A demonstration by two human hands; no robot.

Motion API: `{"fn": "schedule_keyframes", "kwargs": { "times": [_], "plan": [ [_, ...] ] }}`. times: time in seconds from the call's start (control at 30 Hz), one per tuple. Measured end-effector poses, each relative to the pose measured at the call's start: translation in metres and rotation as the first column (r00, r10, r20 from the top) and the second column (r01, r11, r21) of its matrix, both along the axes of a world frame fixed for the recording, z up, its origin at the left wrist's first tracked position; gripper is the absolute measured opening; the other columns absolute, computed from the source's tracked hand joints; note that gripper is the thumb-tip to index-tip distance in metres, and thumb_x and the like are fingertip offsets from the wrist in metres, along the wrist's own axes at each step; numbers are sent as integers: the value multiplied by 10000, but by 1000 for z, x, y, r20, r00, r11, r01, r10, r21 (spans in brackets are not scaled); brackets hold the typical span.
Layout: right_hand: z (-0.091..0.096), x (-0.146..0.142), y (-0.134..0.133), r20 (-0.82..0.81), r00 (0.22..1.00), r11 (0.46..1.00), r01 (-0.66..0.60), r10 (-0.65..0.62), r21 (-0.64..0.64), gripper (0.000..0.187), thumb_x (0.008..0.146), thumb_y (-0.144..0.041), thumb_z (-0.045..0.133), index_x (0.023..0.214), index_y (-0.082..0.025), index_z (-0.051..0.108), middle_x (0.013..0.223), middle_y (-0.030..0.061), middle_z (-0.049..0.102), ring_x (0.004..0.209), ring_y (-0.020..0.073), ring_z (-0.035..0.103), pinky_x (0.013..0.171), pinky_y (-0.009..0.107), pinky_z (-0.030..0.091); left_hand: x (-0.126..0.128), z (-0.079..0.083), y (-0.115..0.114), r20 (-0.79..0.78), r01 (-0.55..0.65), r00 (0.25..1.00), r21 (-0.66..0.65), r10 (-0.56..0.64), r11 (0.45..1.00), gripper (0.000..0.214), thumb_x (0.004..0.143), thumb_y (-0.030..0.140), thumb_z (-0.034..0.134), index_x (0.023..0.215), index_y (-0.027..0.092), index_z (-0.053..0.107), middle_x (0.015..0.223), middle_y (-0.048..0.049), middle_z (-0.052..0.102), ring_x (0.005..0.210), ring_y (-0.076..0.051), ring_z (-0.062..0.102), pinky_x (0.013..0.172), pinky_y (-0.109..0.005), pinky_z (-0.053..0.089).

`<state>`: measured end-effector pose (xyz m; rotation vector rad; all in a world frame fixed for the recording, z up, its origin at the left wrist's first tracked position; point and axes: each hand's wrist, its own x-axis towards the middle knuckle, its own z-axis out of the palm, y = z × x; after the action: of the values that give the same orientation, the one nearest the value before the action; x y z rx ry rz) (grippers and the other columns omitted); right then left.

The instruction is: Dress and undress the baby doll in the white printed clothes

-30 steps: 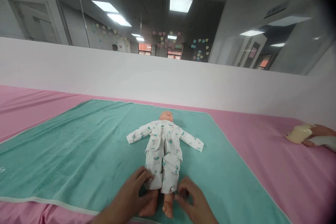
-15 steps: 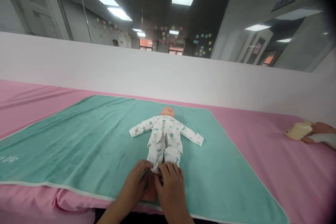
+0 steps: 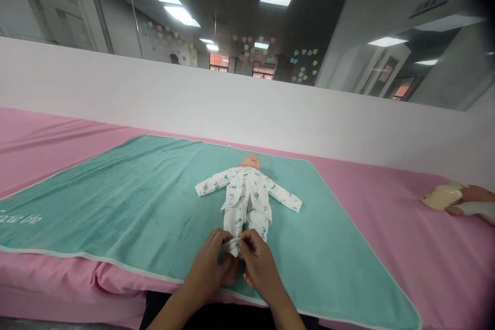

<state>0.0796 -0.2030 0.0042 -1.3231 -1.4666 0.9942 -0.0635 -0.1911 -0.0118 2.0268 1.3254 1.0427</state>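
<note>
A baby doll (image 3: 251,161) lies on its back on a green blanket (image 3: 154,196), its arms spread out. It wears a white printed jacket (image 3: 235,185) and matching trousers (image 3: 234,219). My left hand (image 3: 209,260) pinches the trouser cuff on the leg at the left, from its left side. My right hand (image 3: 261,263) grips the same cuff from the right, fingers closed on the cloth. Below the cuff the doll's bare foot (image 3: 230,272) shows between my hands. The lower end of the other leg is partly hidden by my right hand.
Beneath the blanket is a pink sheet (image 3: 371,191) over a padded surface. A second doll (image 3: 475,196), partly cut off, lies at the far right with a cream-coloured item (image 3: 443,196) on it. A white wall (image 3: 193,103) with glass above stands behind.
Both hands have moved slightly in on the trouser cuff, which now shows turned up between my fingers. The view has shifted a little.
</note>
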Motion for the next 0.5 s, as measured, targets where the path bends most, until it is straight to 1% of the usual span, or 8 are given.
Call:
{"fn": "schedule_keyframes", "kwargs": {
  "times": [0.07, 0.17, 0.23, 0.27, 0.33, 0.4, 0.43, 0.5],
  "plan": [
    [0, -1, 1, -9, 999, 999, -33, 33, 21, 174, 853, -341, 417, 794, -199, 499, 682, -25, 505, 594, 102, 474, 500, 195, 371, 4, -4, 2, -90, -45, 994, 109, 55, 993, 204, 750, 128, 479, 941, 199, 495, 902, -29, 530, 842, -164, 509, 726, -273, 425],
    [-1, -3, 0, 31, 998, 993, -59, 56, 100, 151, 866, -296, 400, 820, -197, 503, 735, -14, 517, 680, 112, 503, 620, 222, 425, 6, -11, 2, -213, -39, 971, 293, 105, 955, 236, 737, 114, 490, 960, 192, 486, 904, -44, 535, 828, -181, 514, 707, -286, 429],
    [-7, -5, -5, 109, 993, 978, 10, -34, 207, 113, 852, -269, 429, 869, -194, 512, 823, 14, 528, 760, 131, 516, 691, 253, 441, 3, -15, -1, -258, -22, 957, 400, 136, 916, 249, 744, 112, 493, 983, 184, 481, 915, -54, 546, 823, -180, 522, 699, -280, 433],
    [-11, -6, -9, 156, 981, 956, 70, -118, 284, 99, 837, -253, 453, 886, -192, 515, 884, 34, 525, 814, 145, 516, 726, 271, 443, 0, -17, -3, -266, -30, 950, 451, 166, 892, 260, 754, 117, 494, 1005, 180, 478, 939, -62, 551, 834, -181, 527, 700, -276, 434],
    [-20, -11, -18, 247, 929, 889, 149, -276, 434, 86, 802, -206, 493, 882, -193, 523, 980, 65, 500, 903, 171, 502, 778, 302, 436, -4, -19, -6, -249, -95, 930, 548, 271, 831, 255, 778, 137, 495, 1031, 173, 478, 986, -84, 547, 851, -184, 529, 700, -273, 431],
    [-29, -19, -26, 338, 880, 852, 127, -334, 508, 135, 767, -148, 508, 889, -201, 533, 1016, 73, 490, 944, 189, 493, 805, 324, 431, -7, -18, -9, -221, -165, 906, 601, 361, 782, 176, 800, 154, 487, 973, 179, 500, 958, -82, 546, 820, -183, 524, 684, -278, 419],
    [-32, -22, -28, 380, 863, 852, 105, -335, 513, 180, 754, -123, 505, 910, -207, 534, 1020, 71, 494, 946, 195, 494, 805, 331, 431, -7, -16, -9, -215, -179, 901, 605, 377, 775, 125, 808, 155, 481, 927, 184, 507, 916, -72, 548, 792, -179, 520, 674, -280, 411],
    [-34, -28, -28, 421, 838, 861, 106, -347, 498, 252, 741, -94, 494, 964, -209, 519, 1031, 75, 502, 951, 206, 494, 799, 344, 430, -7, -12, -9, -218, -159, 915, 578, 340, 800, 67, 820, 144, 463, 851, 190, 502, 826, -44, 547, 742, -166, 509, 656, -275, 395]
  ]
}}
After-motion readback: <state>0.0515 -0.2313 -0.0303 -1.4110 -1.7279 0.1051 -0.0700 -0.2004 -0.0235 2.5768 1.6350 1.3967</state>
